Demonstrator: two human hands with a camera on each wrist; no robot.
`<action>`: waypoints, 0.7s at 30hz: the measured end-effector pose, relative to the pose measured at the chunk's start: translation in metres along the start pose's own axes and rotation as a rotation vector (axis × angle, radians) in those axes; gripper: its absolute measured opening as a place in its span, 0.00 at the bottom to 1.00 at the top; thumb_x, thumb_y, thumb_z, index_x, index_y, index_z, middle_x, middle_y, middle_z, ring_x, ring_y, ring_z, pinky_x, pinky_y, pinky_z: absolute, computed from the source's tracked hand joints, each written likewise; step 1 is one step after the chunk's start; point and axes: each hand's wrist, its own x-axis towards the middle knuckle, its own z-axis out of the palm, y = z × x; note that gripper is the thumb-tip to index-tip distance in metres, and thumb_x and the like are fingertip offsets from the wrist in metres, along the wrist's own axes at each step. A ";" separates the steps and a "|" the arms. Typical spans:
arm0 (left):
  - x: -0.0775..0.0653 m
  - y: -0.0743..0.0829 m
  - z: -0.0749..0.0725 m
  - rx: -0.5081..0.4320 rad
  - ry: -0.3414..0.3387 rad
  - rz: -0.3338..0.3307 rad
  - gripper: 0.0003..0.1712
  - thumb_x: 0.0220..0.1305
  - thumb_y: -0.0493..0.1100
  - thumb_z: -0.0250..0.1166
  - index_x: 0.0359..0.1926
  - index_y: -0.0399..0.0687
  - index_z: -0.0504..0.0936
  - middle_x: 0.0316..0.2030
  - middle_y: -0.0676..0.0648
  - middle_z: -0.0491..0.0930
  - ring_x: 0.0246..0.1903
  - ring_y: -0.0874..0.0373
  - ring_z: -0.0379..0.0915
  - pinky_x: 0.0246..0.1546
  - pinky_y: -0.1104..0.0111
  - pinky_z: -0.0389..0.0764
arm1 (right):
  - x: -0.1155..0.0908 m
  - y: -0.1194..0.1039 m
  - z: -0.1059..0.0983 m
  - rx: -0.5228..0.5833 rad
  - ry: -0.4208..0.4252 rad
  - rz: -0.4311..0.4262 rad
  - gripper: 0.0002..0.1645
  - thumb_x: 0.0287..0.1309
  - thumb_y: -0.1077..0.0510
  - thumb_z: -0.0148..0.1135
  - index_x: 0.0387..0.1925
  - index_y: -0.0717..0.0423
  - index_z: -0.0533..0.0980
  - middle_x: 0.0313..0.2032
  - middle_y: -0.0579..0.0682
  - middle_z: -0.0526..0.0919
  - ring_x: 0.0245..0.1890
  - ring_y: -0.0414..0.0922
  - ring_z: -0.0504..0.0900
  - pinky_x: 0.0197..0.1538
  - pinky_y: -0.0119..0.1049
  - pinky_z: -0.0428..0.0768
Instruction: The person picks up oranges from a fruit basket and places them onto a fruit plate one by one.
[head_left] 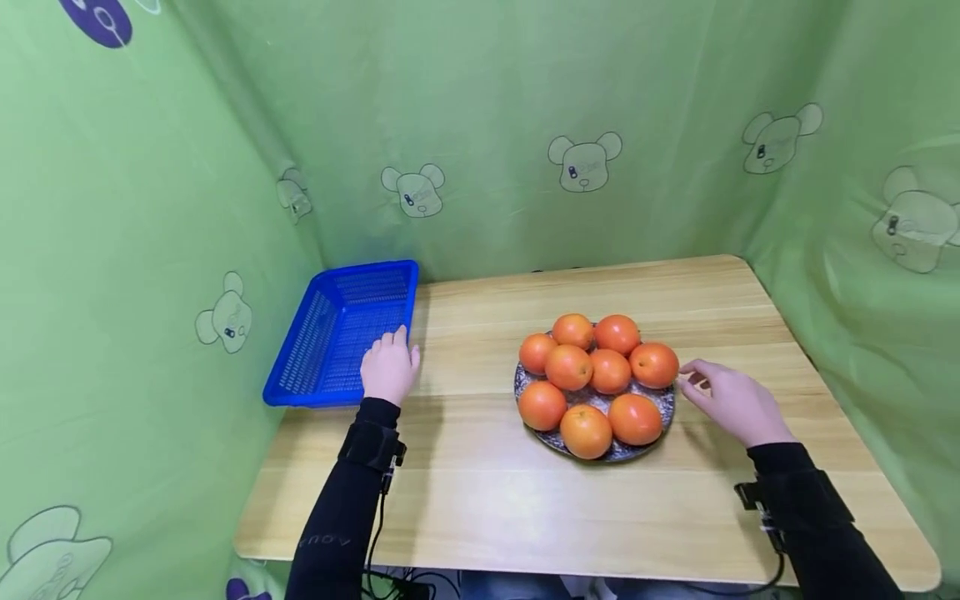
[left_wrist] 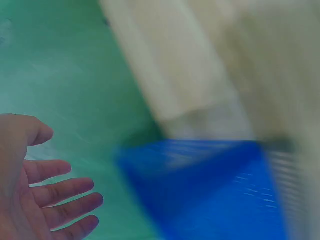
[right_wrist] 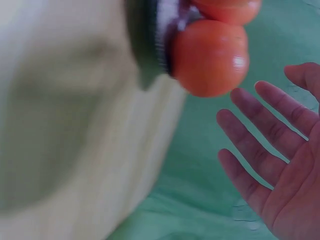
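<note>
Several oranges (head_left: 568, 367) are piled on a dark patterned plate (head_left: 577, 401) right of the table's middle. My right hand (head_left: 737, 403) is beside the plate's right edge, its fingers close to the rightmost orange (head_left: 655, 365). In the right wrist view, that hand (right_wrist: 280, 150) has its fingers spread near an orange (right_wrist: 212, 57) and grips nothing. My left hand (head_left: 390, 367) is over the near right rim of a blue plastic basket (head_left: 341, 321). The left wrist view shows the left hand's fingers (left_wrist: 70, 192) extended and holding nothing, with the blue basket (left_wrist: 215, 195) blurred beside it.
The wooden table (head_left: 480, 508) has rounded corners. A green curtain (head_left: 495, 100) printed with mouse faces encloses its back and sides. Black cables (head_left: 377, 533) run from the wrist straps down past the front edge.
</note>
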 end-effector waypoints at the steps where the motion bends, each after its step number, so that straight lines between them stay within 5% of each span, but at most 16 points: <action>1: 0.002 0.005 -0.006 -0.012 0.020 0.025 0.27 0.68 0.50 0.56 0.62 0.40 0.74 0.51 0.36 0.80 0.49 0.40 0.77 0.50 0.51 0.77 | 0.001 -0.004 -0.003 -0.014 0.020 -0.012 0.24 0.68 0.42 0.51 0.49 0.57 0.78 0.40 0.58 0.85 0.40 0.57 0.84 0.37 0.53 0.79; 6: 0.007 0.042 -0.034 -0.090 0.129 0.184 0.26 0.67 0.49 0.56 0.61 0.38 0.75 0.52 0.37 0.80 0.52 0.42 0.76 0.58 0.54 0.73 | 0.006 -0.028 -0.019 -0.069 0.130 -0.087 0.20 0.66 0.45 0.56 0.48 0.56 0.79 0.41 0.58 0.86 0.39 0.57 0.84 0.38 0.53 0.79; 11: 0.002 0.076 -0.047 -0.140 0.177 0.402 0.27 0.66 0.49 0.56 0.61 0.37 0.73 0.55 0.37 0.78 0.58 0.43 0.72 0.67 0.52 0.64 | 0.013 -0.053 -0.024 -0.077 0.215 -0.189 0.23 0.63 0.48 0.60 0.54 0.58 0.77 0.49 0.60 0.83 0.50 0.60 0.81 0.51 0.57 0.76; 16: -0.008 0.092 -0.031 -0.077 0.041 0.616 0.34 0.68 0.53 0.54 0.69 0.42 0.64 0.66 0.38 0.69 0.68 0.45 0.61 0.71 0.51 0.55 | 0.020 -0.065 -0.009 -0.122 0.247 -0.328 0.35 0.57 0.48 0.65 0.64 0.56 0.70 0.61 0.61 0.74 0.62 0.60 0.71 0.64 0.58 0.66; 21: -0.025 0.097 0.000 -0.036 -0.122 0.702 0.40 0.69 0.59 0.53 0.74 0.47 0.55 0.72 0.40 0.58 0.72 0.46 0.52 0.72 0.51 0.52 | 0.019 -0.062 0.015 -0.183 0.177 -0.363 0.43 0.57 0.42 0.64 0.71 0.49 0.62 0.69 0.59 0.66 0.70 0.58 0.61 0.70 0.58 0.57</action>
